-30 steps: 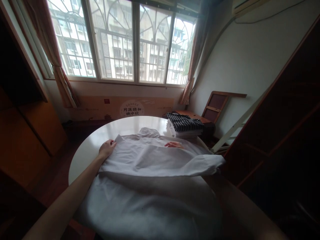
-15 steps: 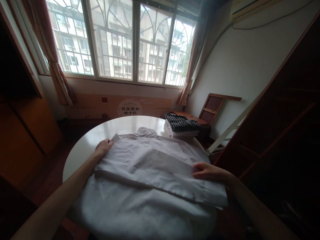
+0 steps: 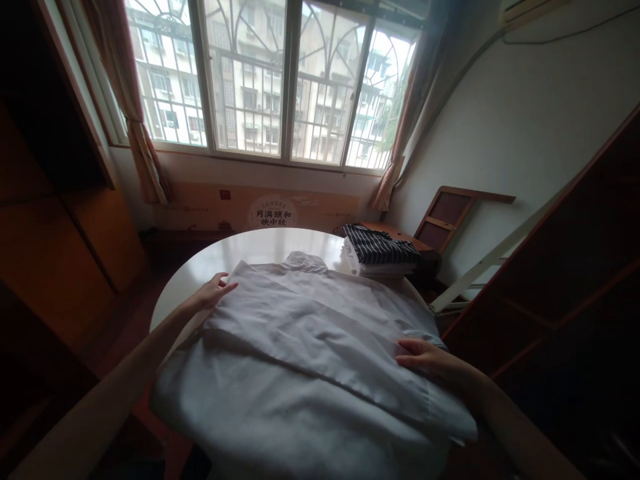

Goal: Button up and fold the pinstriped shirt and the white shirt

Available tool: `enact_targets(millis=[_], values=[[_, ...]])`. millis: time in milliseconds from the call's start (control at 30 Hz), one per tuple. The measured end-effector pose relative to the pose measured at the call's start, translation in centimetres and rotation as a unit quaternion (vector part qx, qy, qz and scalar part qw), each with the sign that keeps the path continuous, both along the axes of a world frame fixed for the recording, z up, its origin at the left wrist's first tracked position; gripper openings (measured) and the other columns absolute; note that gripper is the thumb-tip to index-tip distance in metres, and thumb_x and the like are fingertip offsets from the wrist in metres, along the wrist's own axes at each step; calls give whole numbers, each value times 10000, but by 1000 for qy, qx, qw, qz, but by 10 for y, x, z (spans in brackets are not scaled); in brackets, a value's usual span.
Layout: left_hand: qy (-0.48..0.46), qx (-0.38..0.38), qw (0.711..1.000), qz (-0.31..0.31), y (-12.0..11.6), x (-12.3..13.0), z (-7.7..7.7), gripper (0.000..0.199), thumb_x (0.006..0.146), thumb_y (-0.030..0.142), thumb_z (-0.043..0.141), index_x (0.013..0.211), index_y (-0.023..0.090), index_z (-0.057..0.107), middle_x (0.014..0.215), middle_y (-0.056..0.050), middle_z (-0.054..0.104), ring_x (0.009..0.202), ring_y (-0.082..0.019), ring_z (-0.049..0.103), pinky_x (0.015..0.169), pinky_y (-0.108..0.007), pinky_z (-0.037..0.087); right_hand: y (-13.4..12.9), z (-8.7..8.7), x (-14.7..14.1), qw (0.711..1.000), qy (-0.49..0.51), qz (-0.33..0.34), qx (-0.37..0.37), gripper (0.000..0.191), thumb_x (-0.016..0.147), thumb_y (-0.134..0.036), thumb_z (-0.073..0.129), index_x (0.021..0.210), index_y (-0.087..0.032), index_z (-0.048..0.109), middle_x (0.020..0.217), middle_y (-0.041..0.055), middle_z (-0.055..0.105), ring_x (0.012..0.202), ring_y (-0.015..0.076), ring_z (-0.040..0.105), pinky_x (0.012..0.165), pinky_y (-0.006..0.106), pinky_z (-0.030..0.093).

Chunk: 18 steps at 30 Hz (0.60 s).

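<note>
A white shirt (image 3: 300, 333) lies spread over the round white table (image 3: 185, 273), its collar toward the window and its lower part over the near edge. One sleeve lies slanting across it, the cuff at the lower right. At the shirt's upper left corner is my left hand (image 3: 219, 290), its fingers apart at the fabric's edge. My right hand (image 3: 425, 355) rests on the sleeve at the right, fingers slightly spread over the cloth.
A folded black striped garment (image 3: 383, 245) tops a stack of white cloth at the table's back right. Beyond are a wooden chair (image 3: 443, 217) and a pale metal frame (image 3: 473, 277). Orange cabinets (image 3: 95, 247) stand at the left, a window (image 3: 260, 87) ahead.
The fingers of my left hand have opened from their pinch on the shirt's corner. The sleeve lies flatter, its cuff end lower. The whole view has shifted, with the scene further right.
</note>
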<state>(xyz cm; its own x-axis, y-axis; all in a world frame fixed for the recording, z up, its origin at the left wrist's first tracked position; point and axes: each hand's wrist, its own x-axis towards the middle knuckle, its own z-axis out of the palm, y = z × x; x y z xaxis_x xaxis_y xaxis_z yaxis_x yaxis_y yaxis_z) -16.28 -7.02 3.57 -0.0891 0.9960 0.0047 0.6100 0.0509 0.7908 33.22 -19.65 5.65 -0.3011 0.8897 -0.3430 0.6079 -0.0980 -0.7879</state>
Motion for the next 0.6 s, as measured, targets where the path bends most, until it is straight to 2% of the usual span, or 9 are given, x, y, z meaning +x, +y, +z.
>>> enact_targets(millis=[100, 167, 267, 333, 467, 533, 600], values=[[20, -24, 994, -101, -29, -16, -5, 776, 637, 537, 581, 1267, 132, 376, 1137, -153, 540, 832, -209, 595, 688, -286, 485, 1, -5, 3, 1000, -8, -8, 8, 325, 626, -479, 629, 815, -214, 638, 858, 42, 599, 805, 208, 542, 729, 300, 441], [52, -5, 986, -157, -50, -26, -8, 764, 619, 501, 619, 1271, 179, 388, 1222, -128, 493, 965, -223, 561, 801, -288, 460, 2, -6, 3, 1000, -6, -13, 15, 318, 626, -476, 634, 807, -214, 640, 858, 49, 602, 817, 214, 540, 738, 305, 440], [121, 46, 973, -194, -76, -29, -7, 711, 620, 461, 632, 1253, 212, 427, 1265, -93, 468, 1086, -238, 499, 896, -291, 408, 2, -7, 2, 1000, 2, -20, 10, 333, 618, -473, 647, 807, -199, 642, 852, 51, 609, 812, 215, 545, 730, 303, 444], [166, 76, 967, -179, -88, -23, -5, 631, 659, 437, 595, 1236, 222, 453, 1253, -76, 485, 1083, -237, 503, 904, -295, 399, 3, -6, 1, 1000, 15, -26, -2, 353, 606, -465, 665, 823, -188, 639, 858, 46, 613, 793, 205, 553, 713, 293, 449], [234, 122, 961, -81, -99, -6, -5, 437, 785, 341, 415, 1202, 237, 496, 1181, -52, 564, 1014, -236, 558, 851, -306, 420, 2, -7, 6, 989, 115, -98, -3, 425, 610, -473, 664, 930, -200, 605, 865, 34, 610, 732, 173, 570, 674, 277, 459], [261, 127, 956, -32, -99, -4, -10, 436, 808, 304, 350, 1211, 225, 496, 1038, -67, 641, 909, -251, 605, 770, -316, 445, 2, -10, 9, 978, 160, -135, 3, 438, 622, -481, 649, 964, -215, 584, 828, 21, 604, 688, 153, 568, 648, 265, 456], [270, 129, 954, 11, -95, -7, -15, 455, 813, 300, 319, 1230, 208, 477, 879, -73, 675, 793, -259, 630, 682, -315, 454, 0, -13, 12, 983, 142, -114, -12, 405, 620, -463, 658, 926, -208, 585, 727, -2, 578, 607, 123, 537, 578, 236, 435]])
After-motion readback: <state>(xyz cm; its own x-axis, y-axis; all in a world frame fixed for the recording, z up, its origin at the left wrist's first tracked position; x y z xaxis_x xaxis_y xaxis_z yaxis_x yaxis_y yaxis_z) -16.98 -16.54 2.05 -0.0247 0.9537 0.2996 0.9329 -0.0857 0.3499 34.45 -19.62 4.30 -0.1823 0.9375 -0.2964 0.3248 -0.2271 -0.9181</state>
